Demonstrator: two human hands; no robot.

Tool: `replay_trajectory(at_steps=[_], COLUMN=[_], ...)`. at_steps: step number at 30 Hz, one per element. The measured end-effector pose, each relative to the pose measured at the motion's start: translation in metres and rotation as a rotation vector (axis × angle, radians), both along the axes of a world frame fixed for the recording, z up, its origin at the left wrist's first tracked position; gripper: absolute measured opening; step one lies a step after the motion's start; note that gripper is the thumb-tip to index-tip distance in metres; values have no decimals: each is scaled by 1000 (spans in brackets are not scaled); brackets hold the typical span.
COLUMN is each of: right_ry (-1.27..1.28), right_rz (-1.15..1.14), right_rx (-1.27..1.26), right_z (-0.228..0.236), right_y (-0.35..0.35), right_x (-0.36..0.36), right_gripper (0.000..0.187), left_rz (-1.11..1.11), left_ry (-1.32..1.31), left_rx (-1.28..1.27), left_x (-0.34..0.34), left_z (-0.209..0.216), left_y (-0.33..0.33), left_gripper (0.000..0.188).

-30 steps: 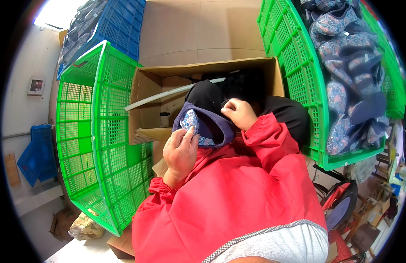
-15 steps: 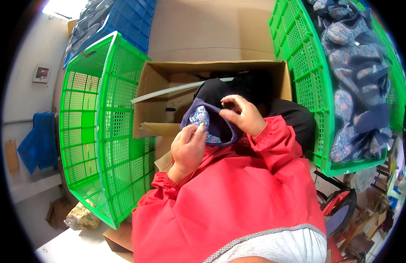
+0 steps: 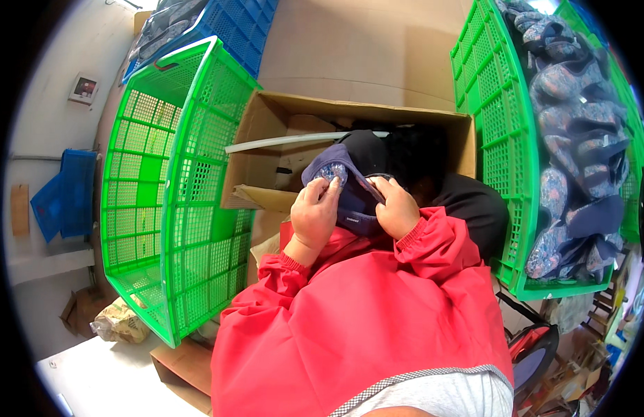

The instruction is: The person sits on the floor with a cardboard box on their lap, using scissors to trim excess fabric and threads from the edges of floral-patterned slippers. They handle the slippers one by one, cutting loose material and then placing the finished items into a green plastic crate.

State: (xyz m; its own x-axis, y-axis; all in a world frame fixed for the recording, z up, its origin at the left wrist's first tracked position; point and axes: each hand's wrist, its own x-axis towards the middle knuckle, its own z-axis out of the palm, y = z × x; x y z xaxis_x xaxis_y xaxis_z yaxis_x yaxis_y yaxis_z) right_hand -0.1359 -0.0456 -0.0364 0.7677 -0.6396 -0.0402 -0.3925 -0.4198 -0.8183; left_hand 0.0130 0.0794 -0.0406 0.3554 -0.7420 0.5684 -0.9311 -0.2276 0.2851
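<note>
A soft navy cloth piece with a blue floral-printed part [image 3: 357,198] is held up in front of my red smock, over my dark-clothed knees. I cannot make out its exact kind. My left hand [image 3: 315,212] pinches the floral part near its upper left with thumb and fingertips. The right side edge is gripped by my right hand [image 3: 397,206], thumb and fingers closed on the cloth. A small light label shows on the lower navy edge. The cloth sags open between both hands.
An open cardboard box [image 3: 367,110] with a white strip [image 3: 294,142] across it stands ahead. At left is a tipped green plastic crate [image 3: 197,194], with a blue crate [image 3: 238,31] behind. Similar floral-and-navy pieces [image 3: 569,132] fill a green crate [image 3: 485,104] at right.
My right hand has come down and closed on the cloth's right edge. My left hand has moved up along the floral part. The view has shifted a little.
</note>
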Motion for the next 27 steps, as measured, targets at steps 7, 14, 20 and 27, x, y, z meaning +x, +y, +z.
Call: replay_trajectory(at_steps=[7, 14, 20, 27], right_ry=[-4, -23, -13, 4], right_rz=[3, 23, 25, 26], right_rx=[83, -11, -6, 49], right_z=[3, -10, -14, -11], right_y=[9, 7, 8, 11], right_x=[-1, 4, 7, 6], right_gripper=[48, 45, 44, 45], left_rz=[96, 135, 221, -200], left_ry=[-162, -280, -128, -18], left_rx=[47, 323, 815, 1022], left_x=[35, 65, 71, 97], left_z=[0, -12, -21, -20], left_y=[-26, -52, -68, -55], left_gripper=[11, 11, 27, 22])
